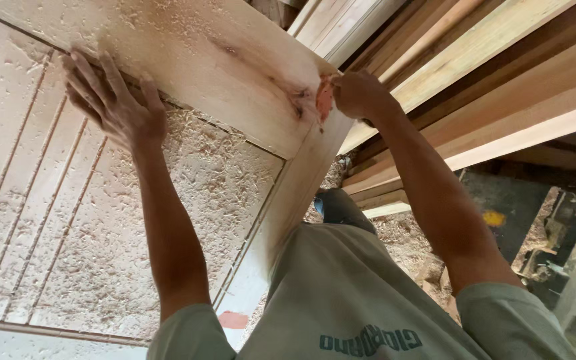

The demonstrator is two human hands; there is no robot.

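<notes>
Wooden door panel (168, 167), pale, grooved, dusted with curly shavings, lying flat below. Left hand (111, 107) spread open, pressed on its planked face. Right hand (358, 93) closed around reddish putty (325, 100) at the knotty corner rail. Stacked smooth planks (501, 80) just beside.

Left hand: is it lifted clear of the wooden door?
No, the left hand lies flat with spread fingers on the sawdust-covered wooden door.

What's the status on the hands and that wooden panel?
Left hand flat on wooden panel. Right hand pressing reddish pad at its corner. Sawdust everywhere.
</notes>
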